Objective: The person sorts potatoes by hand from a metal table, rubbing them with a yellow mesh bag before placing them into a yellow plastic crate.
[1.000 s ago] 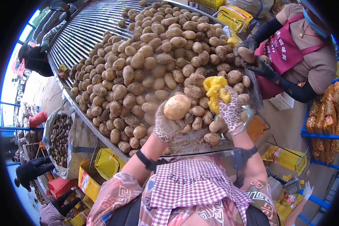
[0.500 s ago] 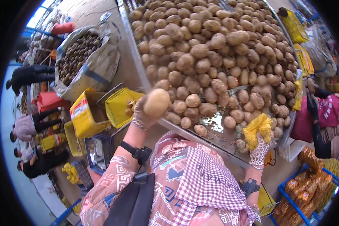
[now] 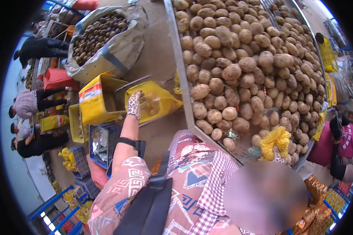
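Note:
My left hand (image 3: 135, 105), in a spotted glove, reaches over the edge of a yellow mesh bag (image 3: 166, 102) that holds several potatoes. Its fingers are apart and nothing is in them. On the right, my right hand (image 3: 277, 150) holds a bunched yellow net (image 3: 275, 141) at the near edge of the potato pile (image 3: 247, 62). A blurred round patch covers the wrist and forearm below it. The potatoes lie heaped on a metal-edged table (image 3: 186, 78).
A large white sack (image 3: 117, 58) of small potatoes stands at the upper left, near yellow crates (image 3: 100, 98) and a blue crate (image 3: 102, 143). People stand at the far left; a co-worker in pink (image 3: 343, 147) is at the right. Orange net bags (image 3: 315, 192) lie lower right.
My left hand has moved left and away from the table to the yellow bag, and the potato it held is gone from it. The view has turned left. My right hand still has the net.

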Action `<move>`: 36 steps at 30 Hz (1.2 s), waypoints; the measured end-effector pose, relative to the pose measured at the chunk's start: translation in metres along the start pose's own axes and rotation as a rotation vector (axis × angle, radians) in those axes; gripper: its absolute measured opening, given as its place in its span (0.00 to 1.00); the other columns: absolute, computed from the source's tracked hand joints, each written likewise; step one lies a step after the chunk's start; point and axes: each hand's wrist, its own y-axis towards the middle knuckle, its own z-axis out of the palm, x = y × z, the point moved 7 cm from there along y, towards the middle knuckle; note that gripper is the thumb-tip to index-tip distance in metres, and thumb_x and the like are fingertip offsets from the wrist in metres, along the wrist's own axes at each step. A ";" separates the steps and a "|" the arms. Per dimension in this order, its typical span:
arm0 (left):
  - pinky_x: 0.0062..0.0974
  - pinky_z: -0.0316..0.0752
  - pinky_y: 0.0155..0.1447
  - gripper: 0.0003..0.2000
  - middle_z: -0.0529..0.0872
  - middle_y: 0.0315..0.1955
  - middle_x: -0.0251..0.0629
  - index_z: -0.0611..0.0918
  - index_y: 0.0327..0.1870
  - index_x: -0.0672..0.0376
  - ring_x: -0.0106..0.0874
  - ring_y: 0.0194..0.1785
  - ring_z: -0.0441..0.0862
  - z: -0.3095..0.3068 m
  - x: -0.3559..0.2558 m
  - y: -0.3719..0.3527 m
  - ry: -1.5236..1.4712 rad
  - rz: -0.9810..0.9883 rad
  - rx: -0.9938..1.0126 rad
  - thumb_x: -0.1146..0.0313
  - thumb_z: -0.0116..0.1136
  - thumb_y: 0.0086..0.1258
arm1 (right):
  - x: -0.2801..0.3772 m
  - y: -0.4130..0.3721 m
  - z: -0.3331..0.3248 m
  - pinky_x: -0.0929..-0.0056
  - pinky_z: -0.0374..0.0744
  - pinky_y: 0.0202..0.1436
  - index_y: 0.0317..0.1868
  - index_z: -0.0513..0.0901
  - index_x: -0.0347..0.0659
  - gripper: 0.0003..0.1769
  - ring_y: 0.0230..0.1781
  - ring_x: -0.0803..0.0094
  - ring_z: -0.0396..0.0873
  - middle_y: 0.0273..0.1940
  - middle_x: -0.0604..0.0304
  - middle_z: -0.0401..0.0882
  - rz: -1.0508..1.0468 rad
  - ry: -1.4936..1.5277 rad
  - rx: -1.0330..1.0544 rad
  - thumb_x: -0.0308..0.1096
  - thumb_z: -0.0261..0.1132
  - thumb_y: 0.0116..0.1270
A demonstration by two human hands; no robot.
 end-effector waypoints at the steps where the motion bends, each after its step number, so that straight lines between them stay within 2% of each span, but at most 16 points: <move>1: 0.36 0.71 0.59 0.20 0.77 0.58 0.40 0.72 0.65 0.54 0.36 0.56 0.77 0.027 -0.014 -0.005 0.027 0.098 0.022 0.61 0.50 0.74 | 0.003 -0.001 -0.003 0.63 0.83 0.45 0.64 0.70 0.41 0.30 0.47 0.60 0.81 0.54 0.55 0.76 -0.011 0.010 -0.013 0.34 0.69 0.63; 3: 0.27 0.73 0.58 0.18 0.80 0.54 0.37 0.75 0.61 0.60 0.33 0.52 0.80 0.100 -0.051 -0.026 0.276 0.485 0.034 0.68 0.53 0.72 | 0.005 -0.005 -0.010 0.63 0.83 0.45 0.64 0.70 0.41 0.30 0.47 0.60 0.81 0.54 0.55 0.76 -0.044 0.044 -0.054 0.34 0.70 0.63; 5: 0.31 0.70 0.64 0.19 0.79 0.55 0.40 0.75 0.61 0.62 0.37 0.56 0.78 0.183 -0.085 -0.075 0.403 0.813 0.196 0.71 0.55 0.69 | -0.003 -0.005 -0.019 0.61 0.83 0.50 0.64 0.68 0.38 0.32 0.52 0.60 0.79 0.56 0.54 0.75 -0.037 0.144 -0.089 0.23 0.70 0.60; 6: 0.35 0.67 0.67 0.21 0.78 0.57 0.45 0.75 0.60 0.62 0.41 0.61 0.75 0.223 -0.119 -0.129 0.740 1.325 0.064 0.73 0.57 0.65 | -0.009 0.001 -0.028 0.64 0.81 0.53 0.64 0.70 0.37 0.32 0.53 0.63 0.78 0.56 0.55 0.76 -0.110 0.136 -0.044 0.23 0.71 0.59; 7: 0.39 0.63 0.70 0.23 0.76 0.58 0.49 0.74 0.62 0.60 0.45 0.65 0.70 0.259 -0.125 -0.143 0.561 1.311 0.272 0.72 0.59 0.63 | -0.018 0.007 -0.038 0.66 0.80 0.56 0.63 0.71 0.36 0.31 0.53 0.65 0.78 0.56 0.56 0.76 -0.179 0.122 0.007 0.22 0.71 0.58; 9: 0.40 0.62 0.71 0.25 0.75 0.59 0.48 0.73 0.63 0.58 0.46 0.66 0.69 0.321 -0.153 -0.212 0.803 1.686 0.218 0.69 0.60 0.63 | -0.035 0.010 -0.055 0.70 0.76 0.60 0.61 0.73 0.35 0.30 0.54 0.68 0.77 0.56 0.57 0.76 -0.243 0.055 -0.042 0.22 0.72 0.57; 12: 0.41 0.61 0.72 0.27 0.73 0.62 0.49 0.71 0.66 0.56 0.47 0.68 0.67 0.407 -0.171 -0.248 0.839 1.782 0.395 0.65 0.61 0.64 | -0.047 -0.001 -0.067 0.66 0.77 0.59 0.61 0.73 0.34 0.29 0.55 0.68 0.77 0.56 0.57 0.77 -0.174 0.084 -0.100 0.22 0.71 0.58; 15: 0.40 0.62 0.71 0.31 0.71 0.64 0.50 0.68 0.68 0.56 0.47 0.68 0.67 0.493 -0.174 -0.228 0.810 1.667 0.536 0.64 0.62 0.63 | -0.060 -0.005 -0.080 0.68 0.74 0.63 0.61 0.73 0.34 0.31 0.57 0.70 0.75 0.57 0.58 0.76 -0.214 0.132 -0.137 0.21 0.73 0.56; 17: 0.38 0.65 0.70 0.33 0.72 0.64 0.51 0.67 0.69 0.56 0.46 0.67 0.69 0.547 -0.158 -0.204 1.105 1.469 0.605 0.64 0.64 0.60 | -0.070 -0.010 -0.094 0.68 0.73 0.64 0.61 0.73 0.34 0.31 0.57 0.70 0.75 0.57 0.58 0.76 -0.254 0.150 -0.202 0.21 0.73 0.56; 20: 0.37 0.67 0.68 0.33 0.75 0.61 0.51 0.67 0.69 0.56 0.46 0.65 0.71 0.577 -0.130 -0.198 1.360 1.451 0.436 0.63 0.64 0.61 | -0.080 -0.018 -0.109 0.67 0.73 0.64 0.62 0.73 0.35 0.33 0.57 0.69 0.74 0.58 0.59 0.75 -0.246 0.238 -0.249 0.21 0.73 0.55; 23: 0.38 0.71 0.65 0.33 0.76 0.58 0.54 0.67 0.69 0.55 0.48 0.59 0.76 0.584 -0.113 -0.200 1.409 1.304 0.650 0.67 0.62 0.59 | -0.093 -0.026 -0.119 0.67 0.73 0.64 0.62 0.73 0.36 0.32 0.57 0.69 0.74 0.58 0.59 0.75 -0.211 0.359 -0.291 0.21 0.72 0.56; 25: 0.40 0.74 0.62 0.33 0.73 0.60 0.50 0.67 0.69 0.54 0.46 0.57 0.78 0.581 -0.099 -0.195 1.319 1.546 0.730 0.63 0.63 0.60 | -0.097 -0.021 -0.121 0.66 0.73 0.65 0.62 0.72 0.37 0.32 0.58 0.68 0.74 0.58 0.58 0.75 -0.205 0.425 -0.280 0.20 0.72 0.57; 27: 0.42 0.77 0.60 0.33 0.71 0.63 0.42 0.66 0.70 0.52 0.41 0.58 0.77 0.563 -0.072 -0.208 0.464 0.376 1.336 0.58 0.63 0.63 | -0.097 -0.020 -0.123 0.65 0.73 0.65 0.63 0.72 0.37 0.33 0.58 0.67 0.74 0.58 0.57 0.75 -0.177 0.483 -0.299 0.20 0.72 0.56; 29: 0.44 0.77 0.60 0.32 0.70 0.63 0.38 0.65 0.70 0.50 0.37 0.59 0.75 0.534 -0.066 -0.264 0.100 -0.035 1.525 0.51 0.60 0.67 | -0.071 -0.010 -0.112 0.65 0.73 0.66 0.63 0.71 0.37 0.34 0.59 0.66 0.75 0.58 0.56 0.75 -0.174 0.528 -0.246 0.21 0.73 0.55; 33: 0.41 0.76 0.60 0.31 0.74 0.60 0.40 0.64 0.70 0.54 0.34 0.57 0.76 0.500 -0.034 -0.285 -0.226 -0.479 1.526 0.50 0.54 0.71 | 0.025 0.005 -0.086 0.64 0.72 0.67 0.62 0.74 0.39 0.32 0.60 0.63 0.74 0.58 0.53 0.76 -0.701 -0.123 -0.200 0.28 0.75 0.55; 36: 0.37 0.74 0.63 0.30 0.76 0.60 0.41 0.65 0.70 0.57 0.32 0.59 0.76 0.488 -0.015 -0.292 -0.191 -0.390 1.500 0.51 0.53 0.72 | 0.125 -0.030 -0.022 0.61 0.69 0.69 0.63 0.74 0.41 0.33 0.64 0.60 0.71 0.61 0.52 0.74 -1.146 -0.444 -0.153 0.31 0.73 0.57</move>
